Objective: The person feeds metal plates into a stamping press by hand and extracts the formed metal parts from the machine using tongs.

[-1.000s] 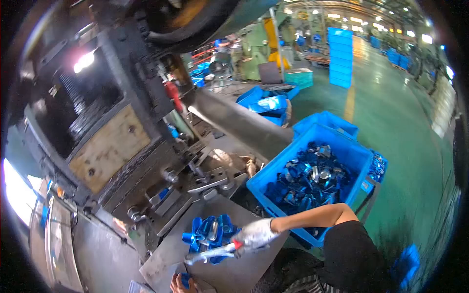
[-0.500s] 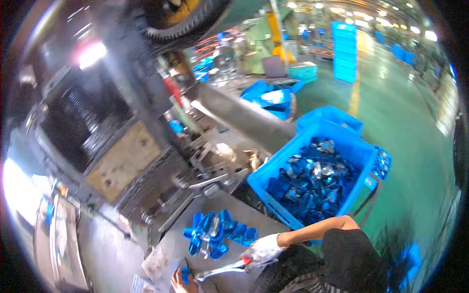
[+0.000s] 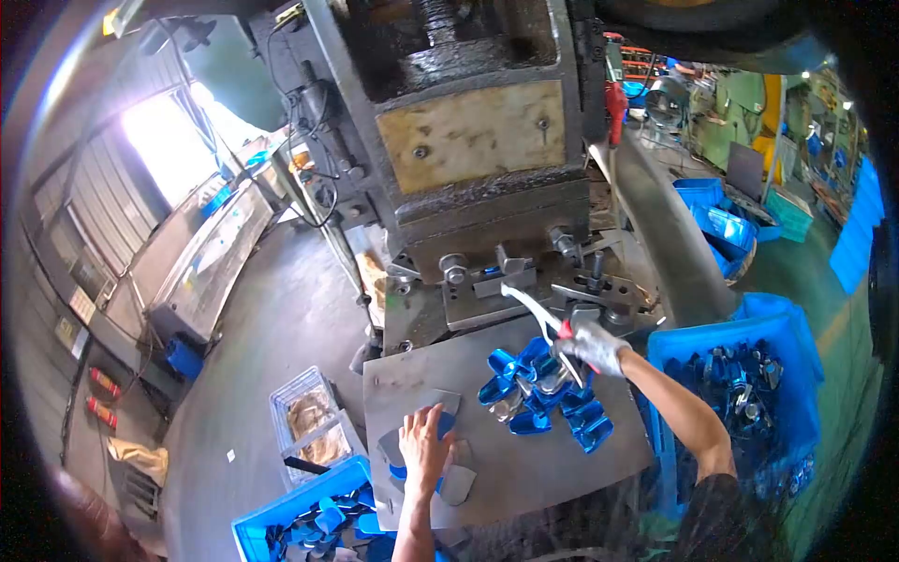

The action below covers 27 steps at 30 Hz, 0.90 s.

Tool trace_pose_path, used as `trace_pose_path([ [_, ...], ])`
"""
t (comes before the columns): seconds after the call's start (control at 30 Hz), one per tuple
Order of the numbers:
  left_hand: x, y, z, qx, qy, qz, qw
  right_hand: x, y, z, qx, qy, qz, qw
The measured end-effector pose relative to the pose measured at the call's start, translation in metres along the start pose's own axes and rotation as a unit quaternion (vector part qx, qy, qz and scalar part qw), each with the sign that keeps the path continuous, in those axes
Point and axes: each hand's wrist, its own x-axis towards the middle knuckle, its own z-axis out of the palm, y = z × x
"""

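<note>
My right hand [image 3: 594, 348], in a white glove, is closed around metal pliers [image 3: 538, 311] with red on the handle. Their jaw end points up and left, close to the die at the foot of a press. Below the pliers lies a heap of bent, shiny blue metal pieces [image 3: 534, 420] on a grey metal table [image 3: 506, 482]. At the table's left side my bare left hand [image 3: 424, 442] has its fingers stretched out over several flat metal blanks [image 3: 457, 485], touching a blue one. Whether the fingertips grip it is hard to see.
The press [image 3: 478, 140] stands straight ahead, with bolts and clamps around its die. A blue crate [image 3: 657, 375] of formed pieces is at the right. Another blue crate [image 3: 245, 529], holding flat blanks, is at lower left beside a pale basket [image 3: 281, 403].
My view has swung left to face the press. The pliers have moved away from my left hand towards the die. My left hand, earlier holding a blue piece, now lies over the blanks.
</note>
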Motion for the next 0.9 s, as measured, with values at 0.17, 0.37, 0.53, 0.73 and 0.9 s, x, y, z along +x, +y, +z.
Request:
trace_pose_path([
  [0.17, -0.005, 0.007, -0.006, -0.033, 0.058, 0.005, 0.998, 0.076, 0.002, 0.015, 0.166, 0.018, -0.022, 0.986],
  [0.37, -0.023, 0.015, -0.027, -0.090, 0.078, 0.034, 0.992, 0.056, -0.019, 0.012, 0.191, 0.008, -0.019, 0.981],
  [0.53, -0.041, 0.027, -0.036, -0.145, 0.105, 0.029, 0.983, -0.005, 0.048, -0.003, -0.188, -0.041, -0.133, 0.972],
  [0.73, -0.066, 0.066, -0.035, -0.264, 0.014, 0.105, 0.959, -0.109, 0.011, 0.013, -0.303, -0.051, -0.059, 0.950],
  [0.9, -0.086, 0.088, -0.024, -0.328, -0.015, 0.173, 0.929, -0.139, 0.045, 0.040, -0.153, -0.011, 0.072, 0.986],
])
